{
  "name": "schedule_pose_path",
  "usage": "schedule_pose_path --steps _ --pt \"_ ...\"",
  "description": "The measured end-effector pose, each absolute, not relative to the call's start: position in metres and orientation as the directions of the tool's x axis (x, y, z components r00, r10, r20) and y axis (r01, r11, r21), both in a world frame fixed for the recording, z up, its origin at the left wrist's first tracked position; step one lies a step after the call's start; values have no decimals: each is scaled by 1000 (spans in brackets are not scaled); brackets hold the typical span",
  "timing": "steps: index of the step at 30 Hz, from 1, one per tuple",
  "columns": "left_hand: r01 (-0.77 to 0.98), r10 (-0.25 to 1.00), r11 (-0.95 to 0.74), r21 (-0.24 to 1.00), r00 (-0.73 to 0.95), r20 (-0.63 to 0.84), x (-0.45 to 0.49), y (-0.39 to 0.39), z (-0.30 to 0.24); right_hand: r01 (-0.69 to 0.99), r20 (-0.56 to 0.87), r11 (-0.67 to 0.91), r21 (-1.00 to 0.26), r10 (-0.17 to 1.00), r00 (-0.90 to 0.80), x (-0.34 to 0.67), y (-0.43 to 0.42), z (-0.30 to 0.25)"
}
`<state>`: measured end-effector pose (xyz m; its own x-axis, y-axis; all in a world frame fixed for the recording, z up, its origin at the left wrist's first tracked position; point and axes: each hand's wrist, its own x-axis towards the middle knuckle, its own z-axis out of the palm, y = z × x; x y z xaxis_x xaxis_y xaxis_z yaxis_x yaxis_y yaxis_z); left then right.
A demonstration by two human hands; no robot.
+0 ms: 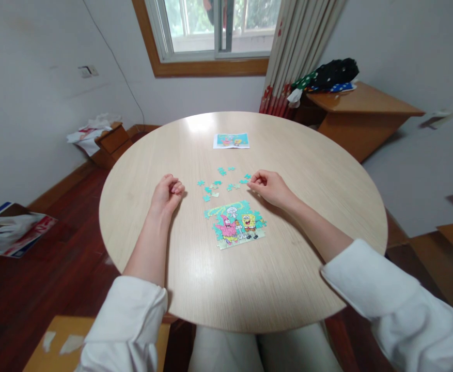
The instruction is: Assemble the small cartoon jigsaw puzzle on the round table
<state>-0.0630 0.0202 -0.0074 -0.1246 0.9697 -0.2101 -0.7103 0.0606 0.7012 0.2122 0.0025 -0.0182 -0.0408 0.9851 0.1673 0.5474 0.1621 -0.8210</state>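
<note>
A partly joined jigsaw puzzle (236, 225) with cartoon figures lies flat on the round table (226, 289), and its outline is uneven at the top and sides. Loose teal and pale puzzle pieces (217, 183) are scattered just beyond it. To the left of these pieces, my left hand (167, 192) rests with its fingers curled in, and nothing shows in it. My right hand (270, 187) is at the right end of the pieces, thumb and fingers pinched together beside a teal piece (244, 181). Whatever may be between those fingertips is too small to make out.
A printed reference picture (231, 140) lies toward the far side of the table. Beyond the table are a window, a curtain (299, 46) and a wooden cabinet (365, 103) with cloth on top. A cardboard box (61, 341) stands at the lower left.
</note>
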Motion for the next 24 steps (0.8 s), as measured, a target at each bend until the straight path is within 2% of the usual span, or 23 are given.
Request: schedule_pose_path --steps 3,5,8,10,12,15,19,24 --pt "-628 972 20 778 -169 -162 -62 21 -10 538 167 165 -827 985 -45 212 3 -19" --pt "-508 965 -45 860 -246 -94 -61 22 -12 533 164 162 -830 985 -45 212 3 -19" --pt "-179 910 -168 969 -406 83 -58 24 -17 538 157 156 -829 987 -43 212 3 -19" --pt "101 878 -211 972 -417 234 -56 25 -21 545 157 155 -824 987 -43 211 3 -19" --pt "351 884 -227 908 -317 344 -55 25 -27 552 158 157 -819 986 -47 211 2 -19" --pt "597 906 -262 758 -120 407 -53 26 -35 558 159 159 -814 986 -48 211 2 -20" --pt "771 933 -270 577 60 356 -50 22 -38 577 158 157 -801 986 -49 210 1 -19" --pt "875 959 -230 427 128 253 -46 15 -31 586 158 157 -795 986 -50 209 0 -17"
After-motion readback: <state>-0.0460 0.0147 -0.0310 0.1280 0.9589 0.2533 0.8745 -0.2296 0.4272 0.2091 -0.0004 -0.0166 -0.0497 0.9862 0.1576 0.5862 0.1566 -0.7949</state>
